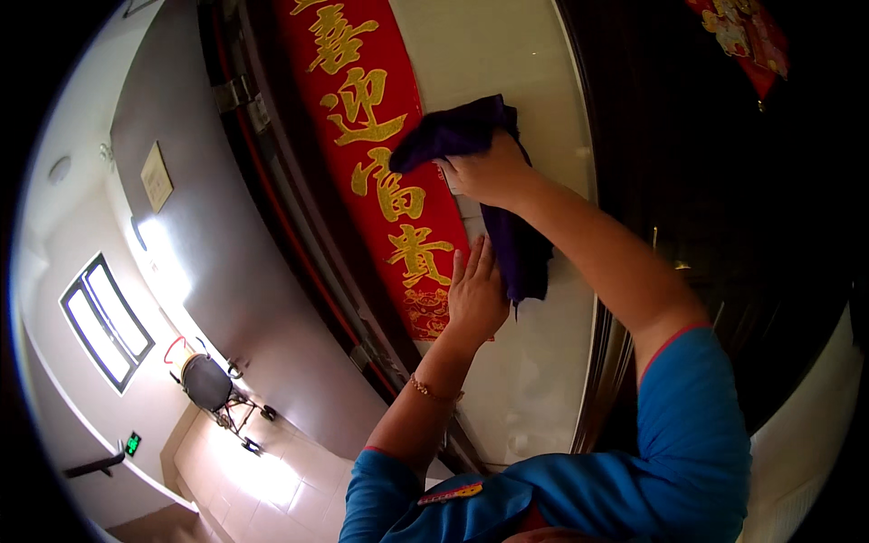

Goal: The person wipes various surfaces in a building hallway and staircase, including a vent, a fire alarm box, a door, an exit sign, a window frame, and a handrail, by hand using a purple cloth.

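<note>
My right hand [496, 175] grips a dark purple cloth [457, 128] and presses it to the pale tiled wall [493, 54]. Part of the cloth hangs below the wrist in a long fold. Just beneath, my left hand [478, 297] lies flat with fingers stretched out, partly over the lower right edge of a red hanging banner [339, 104] with gold lettering. The hanging cloth comes close to its fingers. By the right thumb, a small pale plate edge shows; the cloth and hand hide the rest.
A grey door [226, 262] stands open at left, with a dark frame beside it. Beyond it are a folding stroller [208, 385], a window [107, 322] and a handrail [95, 465]. A dark door [724, 226] with a red decoration [747, 41] is at right.
</note>
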Demonstrator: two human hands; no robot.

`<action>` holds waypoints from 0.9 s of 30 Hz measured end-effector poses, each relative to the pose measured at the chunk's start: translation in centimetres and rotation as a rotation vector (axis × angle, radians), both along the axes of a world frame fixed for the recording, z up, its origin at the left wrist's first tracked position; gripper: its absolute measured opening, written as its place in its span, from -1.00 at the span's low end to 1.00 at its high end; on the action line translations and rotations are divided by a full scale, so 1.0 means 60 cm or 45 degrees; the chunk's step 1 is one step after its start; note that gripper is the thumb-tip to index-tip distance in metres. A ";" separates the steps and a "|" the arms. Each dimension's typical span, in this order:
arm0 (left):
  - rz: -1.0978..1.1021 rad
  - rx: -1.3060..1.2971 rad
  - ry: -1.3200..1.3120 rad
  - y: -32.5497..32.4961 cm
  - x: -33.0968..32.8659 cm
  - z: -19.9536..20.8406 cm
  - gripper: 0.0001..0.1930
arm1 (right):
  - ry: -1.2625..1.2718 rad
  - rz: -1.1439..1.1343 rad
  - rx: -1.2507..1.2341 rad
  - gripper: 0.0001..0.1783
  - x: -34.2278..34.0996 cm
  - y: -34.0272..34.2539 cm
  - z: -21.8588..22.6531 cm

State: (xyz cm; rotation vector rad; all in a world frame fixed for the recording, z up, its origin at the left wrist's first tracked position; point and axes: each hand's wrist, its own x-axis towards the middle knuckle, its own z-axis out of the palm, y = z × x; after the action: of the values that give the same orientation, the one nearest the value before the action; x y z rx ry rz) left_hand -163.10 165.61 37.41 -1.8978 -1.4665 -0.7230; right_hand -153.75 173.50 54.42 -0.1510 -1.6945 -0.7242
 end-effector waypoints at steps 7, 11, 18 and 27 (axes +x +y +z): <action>0.006 -0.030 0.092 0.006 -0.046 0.011 -0.36 | 0.302 -0.388 0.127 -0.79 0.067 0.023 -0.041; -0.101 0.038 0.099 0.025 -0.042 0.007 -0.40 | 0.345 -0.318 0.045 -0.68 0.051 0.037 -0.061; -0.054 0.077 0.135 0.038 -0.016 0.003 -0.41 | 0.087 -0.035 -0.037 -0.57 0.040 0.054 -0.097; 0.269 -0.043 0.278 -0.009 -0.023 -0.080 -0.59 | -0.454 0.168 -0.399 -0.46 0.079 0.036 -0.292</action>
State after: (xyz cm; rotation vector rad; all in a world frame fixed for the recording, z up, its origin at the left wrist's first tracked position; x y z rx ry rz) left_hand -164.45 165.09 32.60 -1.7509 -1.5164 -0.3831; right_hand -149.03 175.63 36.91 -0.1316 -2.1330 -0.3979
